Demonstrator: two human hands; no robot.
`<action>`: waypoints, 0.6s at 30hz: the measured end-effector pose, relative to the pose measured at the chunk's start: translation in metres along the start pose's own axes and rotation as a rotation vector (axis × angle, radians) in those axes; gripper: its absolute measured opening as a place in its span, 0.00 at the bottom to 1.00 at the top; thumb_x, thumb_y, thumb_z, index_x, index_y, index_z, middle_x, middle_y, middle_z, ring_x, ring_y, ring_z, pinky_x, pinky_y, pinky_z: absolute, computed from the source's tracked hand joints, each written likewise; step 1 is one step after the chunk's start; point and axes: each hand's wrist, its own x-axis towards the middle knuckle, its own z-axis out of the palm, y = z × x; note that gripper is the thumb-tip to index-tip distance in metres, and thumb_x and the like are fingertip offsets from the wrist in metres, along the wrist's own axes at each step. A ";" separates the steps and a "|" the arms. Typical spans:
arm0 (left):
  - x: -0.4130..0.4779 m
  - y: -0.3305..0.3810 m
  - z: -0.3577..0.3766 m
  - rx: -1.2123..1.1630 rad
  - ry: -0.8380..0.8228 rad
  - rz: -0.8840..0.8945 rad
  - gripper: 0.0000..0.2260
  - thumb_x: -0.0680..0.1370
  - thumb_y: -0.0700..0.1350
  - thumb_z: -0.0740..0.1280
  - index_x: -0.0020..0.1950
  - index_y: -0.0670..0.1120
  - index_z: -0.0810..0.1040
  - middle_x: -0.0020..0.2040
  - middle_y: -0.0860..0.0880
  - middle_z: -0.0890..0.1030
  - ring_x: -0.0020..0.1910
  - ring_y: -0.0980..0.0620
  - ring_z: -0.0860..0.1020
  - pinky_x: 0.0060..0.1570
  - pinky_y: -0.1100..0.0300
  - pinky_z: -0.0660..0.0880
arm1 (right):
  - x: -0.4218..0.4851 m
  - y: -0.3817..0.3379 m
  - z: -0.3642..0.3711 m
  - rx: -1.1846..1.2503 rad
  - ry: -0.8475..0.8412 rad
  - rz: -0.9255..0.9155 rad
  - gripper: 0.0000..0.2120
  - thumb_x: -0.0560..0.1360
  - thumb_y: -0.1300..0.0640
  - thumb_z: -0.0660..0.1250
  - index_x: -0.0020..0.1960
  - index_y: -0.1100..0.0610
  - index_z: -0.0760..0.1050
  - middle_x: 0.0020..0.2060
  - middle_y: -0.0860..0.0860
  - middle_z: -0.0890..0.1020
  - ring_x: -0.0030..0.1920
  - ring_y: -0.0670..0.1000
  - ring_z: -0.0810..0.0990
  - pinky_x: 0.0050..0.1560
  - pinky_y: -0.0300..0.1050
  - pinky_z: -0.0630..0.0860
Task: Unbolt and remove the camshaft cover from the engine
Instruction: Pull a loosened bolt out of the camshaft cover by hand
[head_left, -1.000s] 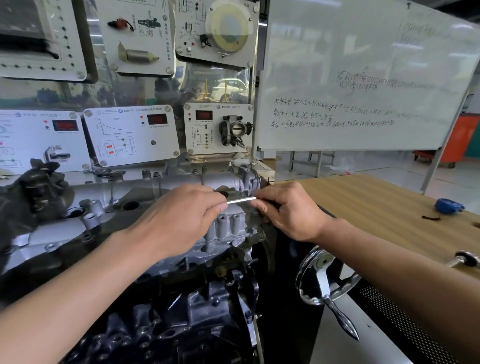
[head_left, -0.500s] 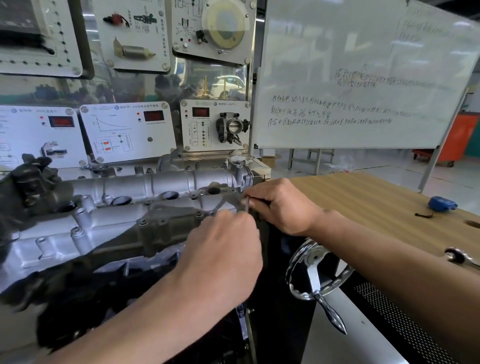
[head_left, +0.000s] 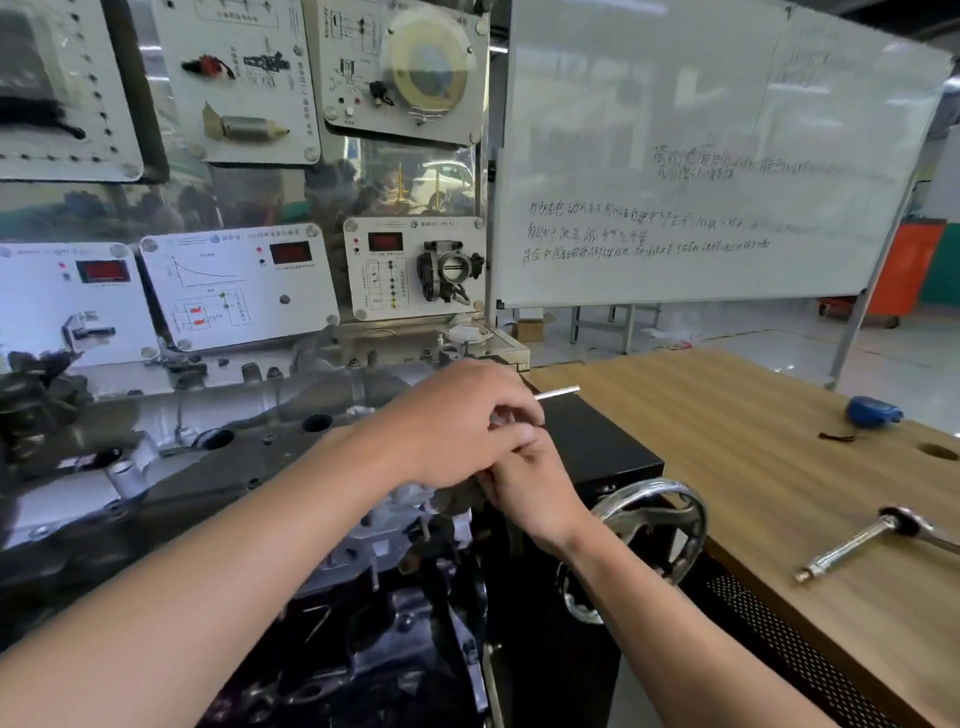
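- The left hand (head_left: 457, 421) now sits above the right hand (head_left: 535, 483) in the middle of the frame; half a second ago it hung low, in front of the engine and below the right hand
- The left hand's fingers are curled tight round a thin silver rod (head_left: 558, 393), whose free end sticks out to the right over the black box (head_left: 597, 447); earlier the right hand had the tool at the engine's right end
- The right hand has dropped lower, its fingers bent against the engine's right end; the left hand covers them, so I cannot tell whether they pinch anything
- The camshaft cover (head_left: 260, 415) lies on top of the engine at centre left, blurred, still in place; the left forearm crosses in front of it
- Whiteboard (head_left: 701, 156) at upper right carries handwritten Chinese lines, too faint to read; the panels at left bear red displays and small print, unreadable; a throttle body (head_left: 449, 270) is mounted on one
- A chrome handwheel (head_left: 649, 530) stands just right of the right wrist; a ratchet wrench (head_left: 883, 535) and a blue object (head_left: 872, 410) lie on the wooden bench (head_left: 753, 441), well apart
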 end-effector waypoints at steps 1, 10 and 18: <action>0.006 -0.006 -0.004 0.087 -0.024 0.002 0.08 0.80 0.49 0.65 0.52 0.53 0.83 0.51 0.59 0.81 0.51 0.59 0.74 0.54 0.57 0.72 | 0.006 0.007 0.006 0.023 -0.001 0.026 0.15 0.76 0.62 0.64 0.31 0.62 0.70 0.25 0.47 0.68 0.27 0.42 0.63 0.29 0.33 0.62; -0.014 -0.039 -0.057 0.353 -0.288 -0.122 0.15 0.80 0.63 0.58 0.41 0.57 0.76 0.32 0.56 0.74 0.30 0.62 0.71 0.33 0.62 0.66 | 0.007 0.007 0.002 -0.026 -0.090 0.001 0.18 0.81 0.58 0.65 0.37 0.68 0.72 0.29 0.52 0.68 0.33 0.46 0.65 0.35 0.40 0.64; -0.063 -0.025 -0.050 -0.130 -0.147 -0.288 0.09 0.79 0.47 0.69 0.59 0.53 0.81 0.34 0.61 0.84 0.31 0.61 0.80 0.38 0.62 0.78 | 0.019 -0.030 0.004 -0.435 0.020 -0.149 0.08 0.79 0.61 0.68 0.42 0.59 0.82 0.26 0.42 0.75 0.28 0.42 0.68 0.30 0.37 0.66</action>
